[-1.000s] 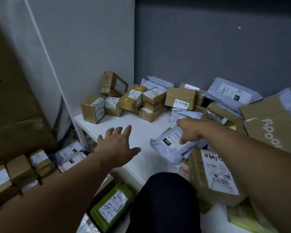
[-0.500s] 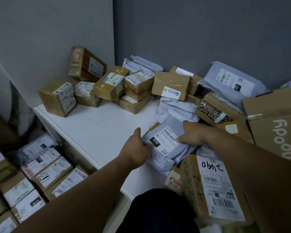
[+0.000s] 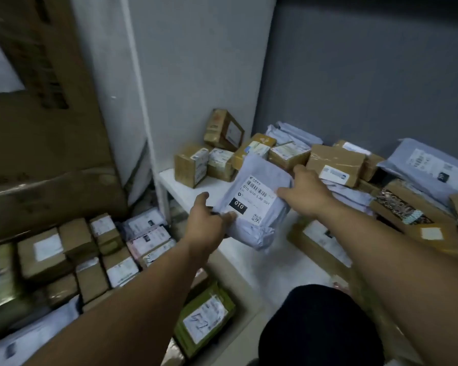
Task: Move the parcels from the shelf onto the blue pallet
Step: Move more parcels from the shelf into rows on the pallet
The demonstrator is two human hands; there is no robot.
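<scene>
**Head view.** A grey mailer bag [image 3: 254, 204] is held clear above the front of the white shelf [image 3: 185, 186], tilted, with its label facing up. The left grip [image 3: 205, 220] pinches the bag's lower left corner, thumb on top beside the black "010" patch. The right grip [image 3: 304, 194] clasps the upper right edge, thumb on the rim of the label.

The bag's skin wrinkles and bulges at its lower end. It is judged soft, light and somewhat slippery, with contents more likely yielding than brittle. Two opposite edges, as here, are the sensible hold; held by a single corner it would probably sag. The bag is sealed and its contents are hidden.

At the back of the shelf stand taped brown boxes [image 3: 191, 167], with more grey bags [image 3: 428, 165] to the right, all closed. At lower left, labelled parcels [image 3: 45, 249] lie packed side by side, a green parcel [image 3: 204, 318] nearest. Whatever bears them is covered, so no blue pallet can be confirmed.
</scene>
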